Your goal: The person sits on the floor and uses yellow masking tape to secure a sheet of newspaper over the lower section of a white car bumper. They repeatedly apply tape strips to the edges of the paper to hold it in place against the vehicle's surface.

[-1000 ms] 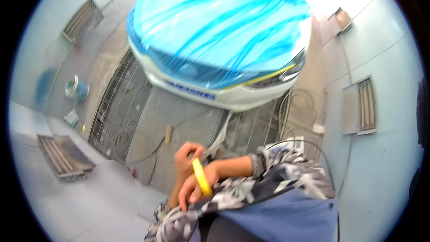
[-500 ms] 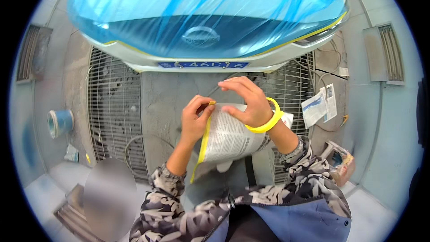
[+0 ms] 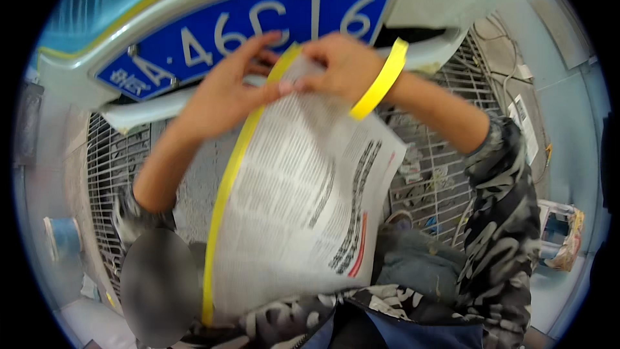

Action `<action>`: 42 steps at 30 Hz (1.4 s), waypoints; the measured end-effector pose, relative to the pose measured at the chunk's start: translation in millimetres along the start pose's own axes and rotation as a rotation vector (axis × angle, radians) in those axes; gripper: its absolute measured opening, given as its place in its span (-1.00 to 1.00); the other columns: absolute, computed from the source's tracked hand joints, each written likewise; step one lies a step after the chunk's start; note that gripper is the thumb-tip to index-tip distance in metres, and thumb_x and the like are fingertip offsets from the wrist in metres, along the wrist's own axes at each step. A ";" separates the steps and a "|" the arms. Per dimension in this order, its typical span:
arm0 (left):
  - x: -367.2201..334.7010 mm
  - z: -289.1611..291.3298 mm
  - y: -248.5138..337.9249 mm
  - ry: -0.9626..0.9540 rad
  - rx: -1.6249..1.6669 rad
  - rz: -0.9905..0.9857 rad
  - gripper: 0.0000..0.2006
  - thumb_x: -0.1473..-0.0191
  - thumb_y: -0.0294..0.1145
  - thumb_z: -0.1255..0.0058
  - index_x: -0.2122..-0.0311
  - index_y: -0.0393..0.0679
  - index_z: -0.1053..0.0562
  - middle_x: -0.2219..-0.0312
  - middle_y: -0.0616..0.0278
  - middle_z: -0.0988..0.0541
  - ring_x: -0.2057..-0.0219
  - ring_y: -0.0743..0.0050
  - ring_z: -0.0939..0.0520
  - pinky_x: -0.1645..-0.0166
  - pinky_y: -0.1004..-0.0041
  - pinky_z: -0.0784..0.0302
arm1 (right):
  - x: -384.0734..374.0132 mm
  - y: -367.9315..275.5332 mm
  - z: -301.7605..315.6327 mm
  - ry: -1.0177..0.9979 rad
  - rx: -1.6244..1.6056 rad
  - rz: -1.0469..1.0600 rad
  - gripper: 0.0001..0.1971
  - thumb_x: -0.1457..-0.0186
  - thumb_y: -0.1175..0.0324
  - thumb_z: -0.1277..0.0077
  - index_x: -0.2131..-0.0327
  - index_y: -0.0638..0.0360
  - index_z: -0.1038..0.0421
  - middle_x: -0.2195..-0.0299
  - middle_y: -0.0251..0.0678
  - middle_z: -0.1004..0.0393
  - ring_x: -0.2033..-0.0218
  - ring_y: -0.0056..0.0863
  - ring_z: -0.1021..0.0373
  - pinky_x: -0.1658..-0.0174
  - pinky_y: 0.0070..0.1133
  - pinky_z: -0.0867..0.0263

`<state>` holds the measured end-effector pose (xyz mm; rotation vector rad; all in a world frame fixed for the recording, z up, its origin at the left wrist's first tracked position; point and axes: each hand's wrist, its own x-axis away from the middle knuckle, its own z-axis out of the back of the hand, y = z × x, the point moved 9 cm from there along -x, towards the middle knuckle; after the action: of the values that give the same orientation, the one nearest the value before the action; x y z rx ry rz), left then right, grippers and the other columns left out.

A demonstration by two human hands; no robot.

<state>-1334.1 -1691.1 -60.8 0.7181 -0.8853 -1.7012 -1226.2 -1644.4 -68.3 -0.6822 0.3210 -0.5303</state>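
Observation:
A printed newspaper sheet (image 3: pixel 290 181) with yellow masking tape (image 3: pixel 226 181) along its left edge hangs in front of me, below the car's blue licence plate (image 3: pixel 213 45). My right hand (image 3: pixel 342 68) pinches the sheet's top corner, close to the tape end. My left hand (image 3: pixel 223 94) is at the other side of that corner. Its thumb tip touches the sheet, while its fingers stand apart from the thumb, slightly blurred. A yellow tape roll (image 3: pixel 381 84) hangs around my right wrist.
The car's white bumper (image 3: pixel 439 0) spans the top, with blue film (image 3: pixel 97 6) over the body. Floor grating (image 3: pixel 439 187) lies beneath. A blue bucket (image 3: pixel 63 239) stands at the left, a worn container (image 3: pixel 558 236) at the right. Hoses (image 3: pixel 507 58) run along the right.
The view has come much closer to the plate. Both hands, with the newspaper sheet, have risen toward the bumper. My right hand has closed on the top corner; my left fingers have spread.

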 end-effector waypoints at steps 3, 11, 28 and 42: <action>-11.5 -15.6 -4.0 -0.232 -0.044 0.078 -0.29 0.05 0.07 -0.17 -0.09 -0.28 -0.35 0.15 -0.01 -0.53 0.19 0.26 -0.57 0.01 0.42 -0.42 | 12.0 5.0 22.7 0.131 0.064 -0.015 -0.66 0.02 0.25 -0.14 0.20 0.28 -0.49 0.41 -0.15 -0.54 0.45 -0.41 -0.44 0.29 -0.53 -0.35; 10.7 4.0 7.2 -0.294 -0.308 0.114 -0.56 -0.07 0.00 -0.07 0.15 -0.20 -0.55 0.39 0.21 -0.59 0.41 0.49 -0.59 0.31 0.58 -0.53 | 42.5 -26.1 93.8 0.346 0.167 -0.102 -0.66 -0.04 0.22 -0.13 0.15 0.19 -0.48 0.27 -0.24 -0.54 0.24 -0.43 -0.42 0.13 -0.50 -0.33; 177.4 153.1 106.6 0.372 -0.586 -0.134 -0.61 0.00 -0.17 -0.12 0.24 -0.35 -0.54 0.45 0.20 -0.61 0.44 0.50 -0.56 0.27 0.46 -0.48 | 123.9 -240.5 121.6 0.807 0.078 0.171 -0.60 -0.11 0.18 -0.07 0.15 0.38 -0.42 0.29 -0.24 -0.49 0.31 -0.52 -0.41 0.24 -0.57 -0.36; 224.6 198.1 45.2 0.583 -0.457 -0.103 -0.73 -0.06 -0.21 -0.11 0.28 -0.24 -0.55 0.43 0.33 -0.58 0.35 0.63 -0.53 0.17 0.57 -0.40 | 102.4 -112.4 118.4 0.852 -0.007 -0.043 -0.62 -0.04 0.14 -0.12 0.30 0.34 -0.48 0.44 -0.22 -0.54 0.42 -0.45 -0.44 0.30 -0.52 -0.33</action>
<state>-1533.8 -1872.9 76.3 0.8811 -0.0509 -1.5718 -1129.4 -1714.8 82.8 -0.4385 1.1062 -0.8474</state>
